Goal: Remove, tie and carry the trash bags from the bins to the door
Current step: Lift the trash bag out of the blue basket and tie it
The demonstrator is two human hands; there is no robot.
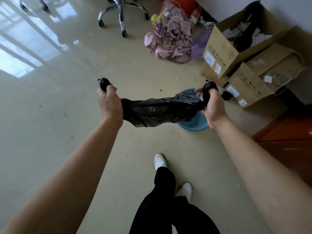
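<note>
The black trash bag (160,108) is hanging in the air at about waist height, pulled out sideways into a slack band between the person's two hands. Its middle is sagging a little and its plastic is wrinkling along the whole length. The bag is touching nothing but the hands.

At the bag's 9 o'clock end the left grip (109,102) is closing round the gathered plastic in a fist, knuckles up, and a short black tuft is sticking out above it. At the 3 o'clock end the right grip (212,107) is clenching the other gathered corner, and the plastic there is bunching over the curled fingers into a dark knob. Both bare forearms are reaching forward from the bottom corners of the view.

Just under the bag, towards its 4 o'clock, a low blue bin (194,124) is sitting on the glossy beige floor (67,98), partly hidden by the bag and the right wrist. I cannot tell whether anything is lying in it.

Farther out at 2 o'clock, open cardboard boxes (236,48) are standing stacked against the wall, with paper and something dark showing in the top one. At 12 o'clock a heap of pink cloth (170,41) is lying with a yellow toy (155,19) against it, and at 11 o'clock the chrome chair base (121,12) is standing on its castors. At 6 o'clock the person's white shoes (160,161) and black trousers (162,200) are showing, one foot ahead of the other. A reddish wooden surface (287,132) is running along at 4 o'clock.
</note>
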